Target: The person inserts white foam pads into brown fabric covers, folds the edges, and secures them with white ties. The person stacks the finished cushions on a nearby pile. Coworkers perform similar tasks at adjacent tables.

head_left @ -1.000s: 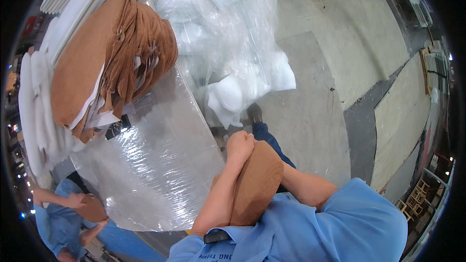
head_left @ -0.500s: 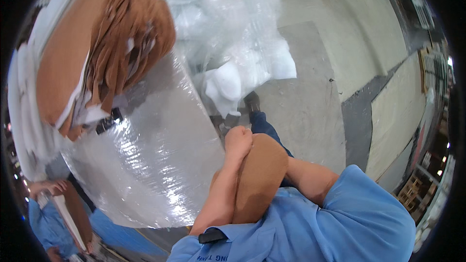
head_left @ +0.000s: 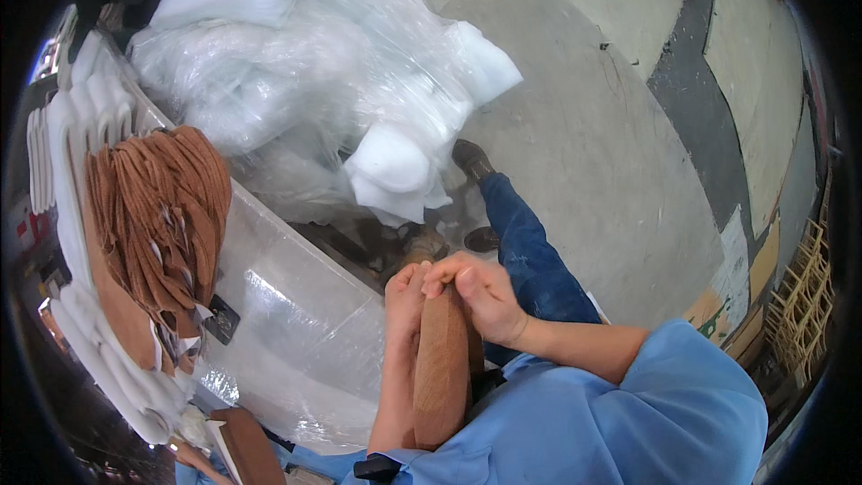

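Note:
A brown fabric-covered cushion [head_left: 443, 377] stands on edge against my body, its narrow side facing up. At its far end my left hand [head_left: 406, 298] is closed on the fabric edge, with that forearm along the cushion's left side. My right hand [head_left: 485, 295] meets it there from the right, fingers bent over the top edge and pinching the cover. The two hands nearly touch at the fingertips. What lies under the fingers is hidden.
To the left is a table wrapped in clear film [head_left: 296, 305], bearing a heap of brown fabric covers [head_left: 162, 216]. White foam pieces [head_left: 76, 305] line its far left side. A film-wrapped bundle of white padding [head_left: 314, 81] lies ahead. A co-worker's brown cushion [head_left: 247, 449] shows at lower left.
My right hand has come up from behind the cushion to its far top edge. The cushion has turned from showing its broad face to its narrow side. The view has swung rightward.

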Demonstrator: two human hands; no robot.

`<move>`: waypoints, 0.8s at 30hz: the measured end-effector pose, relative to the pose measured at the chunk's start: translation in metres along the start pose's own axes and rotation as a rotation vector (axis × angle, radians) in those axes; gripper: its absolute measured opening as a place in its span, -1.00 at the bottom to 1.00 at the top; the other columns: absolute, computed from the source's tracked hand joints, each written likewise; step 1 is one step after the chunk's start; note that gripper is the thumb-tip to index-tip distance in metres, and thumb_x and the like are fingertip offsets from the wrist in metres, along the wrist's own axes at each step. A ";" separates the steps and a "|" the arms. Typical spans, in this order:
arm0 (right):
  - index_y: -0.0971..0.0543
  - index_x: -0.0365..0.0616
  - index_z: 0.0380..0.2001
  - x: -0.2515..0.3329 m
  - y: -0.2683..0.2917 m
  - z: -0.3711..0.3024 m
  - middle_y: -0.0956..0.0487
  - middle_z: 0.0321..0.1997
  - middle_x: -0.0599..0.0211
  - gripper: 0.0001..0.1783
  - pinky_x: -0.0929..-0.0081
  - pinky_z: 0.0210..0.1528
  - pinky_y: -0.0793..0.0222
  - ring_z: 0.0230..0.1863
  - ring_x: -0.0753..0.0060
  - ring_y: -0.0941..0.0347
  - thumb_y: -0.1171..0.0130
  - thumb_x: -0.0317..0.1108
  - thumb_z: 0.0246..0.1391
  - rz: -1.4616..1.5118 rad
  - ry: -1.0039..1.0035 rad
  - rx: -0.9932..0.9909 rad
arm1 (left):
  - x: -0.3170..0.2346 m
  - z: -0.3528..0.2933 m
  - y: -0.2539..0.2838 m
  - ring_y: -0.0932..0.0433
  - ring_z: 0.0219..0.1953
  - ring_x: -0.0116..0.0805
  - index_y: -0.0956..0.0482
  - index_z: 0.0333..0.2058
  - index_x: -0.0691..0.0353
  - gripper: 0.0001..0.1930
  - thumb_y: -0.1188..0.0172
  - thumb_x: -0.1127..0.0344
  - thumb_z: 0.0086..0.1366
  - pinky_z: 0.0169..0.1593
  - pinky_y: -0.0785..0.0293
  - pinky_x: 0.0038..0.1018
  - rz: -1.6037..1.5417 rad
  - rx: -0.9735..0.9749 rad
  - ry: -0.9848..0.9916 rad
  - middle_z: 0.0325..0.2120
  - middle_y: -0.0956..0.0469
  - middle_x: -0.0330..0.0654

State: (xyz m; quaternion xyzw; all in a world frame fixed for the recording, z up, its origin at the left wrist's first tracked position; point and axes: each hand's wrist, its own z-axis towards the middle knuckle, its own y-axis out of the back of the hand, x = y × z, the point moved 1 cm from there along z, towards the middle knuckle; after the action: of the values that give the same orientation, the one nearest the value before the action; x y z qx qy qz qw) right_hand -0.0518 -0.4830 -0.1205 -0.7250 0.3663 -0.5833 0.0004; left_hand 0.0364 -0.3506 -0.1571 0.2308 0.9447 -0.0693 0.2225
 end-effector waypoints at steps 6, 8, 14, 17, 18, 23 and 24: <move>-0.63 -0.27 -0.26 -0.034 0.010 0.008 -0.63 -0.39 0.24 -0.36 0.49 -0.09 -0.44 -0.30 0.45 -0.54 0.15 0.11 0.54 0.107 -0.221 0.051 | 0.014 0.016 -0.005 -0.39 -0.51 -0.63 -0.54 -0.50 0.13 -0.75 -0.17 0.30 0.42 -0.44 -0.26 -0.58 0.051 0.035 0.053 -0.55 -0.50 -0.41; -0.62 -0.26 -0.30 -0.040 0.015 0.010 -0.63 -0.42 0.25 -0.37 0.50 -0.14 -0.45 -0.32 0.46 -0.55 0.11 0.12 0.52 0.138 -0.281 0.066 | 0.028 0.015 -0.008 -0.42 -0.51 -0.55 -0.56 -0.52 0.14 -0.74 -0.17 0.26 0.40 -0.42 -0.31 -0.51 0.048 0.018 0.085 -0.56 -0.52 -0.36; -0.57 -0.21 -0.59 -0.041 0.013 0.008 -0.60 -0.62 0.11 -0.28 0.35 -0.44 -0.50 -0.60 0.27 -0.55 0.09 0.14 0.49 0.305 -0.492 0.017 | 0.015 -0.009 0.000 -0.63 -0.30 -0.19 -0.66 -0.34 0.32 -0.64 -0.06 0.15 0.47 -0.15 -0.51 -0.20 0.648 -0.044 -0.229 -0.42 -0.66 0.01; -0.55 -0.21 -0.60 -0.041 0.002 -0.002 -0.57 -0.66 0.11 -0.28 0.26 -0.41 -0.54 -0.59 0.18 -0.57 0.09 0.15 0.49 0.381 -0.430 0.144 | 0.012 -0.044 0.010 -0.64 -0.29 -0.16 -0.68 -0.26 0.36 -0.49 -0.07 -0.06 0.49 -0.13 -0.52 -0.22 0.603 -0.187 -0.405 -0.38 -0.69 0.01; -0.55 -0.21 -0.60 -0.042 0.000 -0.002 -0.56 -0.67 0.12 -0.28 0.24 -0.40 -0.55 -0.59 0.16 -0.56 0.09 0.15 0.49 0.438 -0.422 0.169 | 0.010 -0.063 0.016 -0.65 -0.27 -0.14 -0.69 -0.24 0.35 -0.47 -0.07 -0.10 0.49 -0.11 -0.52 -0.21 0.550 -0.187 -0.440 -0.35 -0.70 0.03; -0.55 -0.18 -0.58 -0.039 -0.029 0.016 -0.53 -0.69 0.18 -0.38 0.24 -0.38 -0.54 -0.58 0.17 -0.56 -0.02 0.06 0.46 0.361 -0.507 0.335 | 0.040 -0.130 0.068 -0.68 -0.21 -0.10 -0.71 -0.17 0.33 -0.37 -0.10 -0.26 0.45 -0.06 -0.54 -0.22 0.685 -0.230 -0.315 -0.28 -0.72 0.06; -0.56 -0.18 -0.56 -0.038 -0.032 0.019 -0.53 -0.69 0.18 -0.42 0.25 -0.37 -0.54 -0.58 0.18 -0.56 -0.05 0.03 0.45 0.274 -0.560 0.338 | 0.048 -0.142 0.077 -0.69 -0.20 -0.10 -0.71 -0.17 0.32 -0.36 -0.10 -0.27 0.44 -0.05 -0.55 -0.22 0.689 -0.224 -0.275 -0.27 -0.73 0.05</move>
State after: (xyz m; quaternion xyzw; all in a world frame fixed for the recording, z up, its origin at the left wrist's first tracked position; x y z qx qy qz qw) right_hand -0.0206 -0.4471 -0.1453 -0.7906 0.3442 -0.4088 0.2990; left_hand -0.0208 -0.2303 -0.0544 0.4975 0.7747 0.0827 0.3813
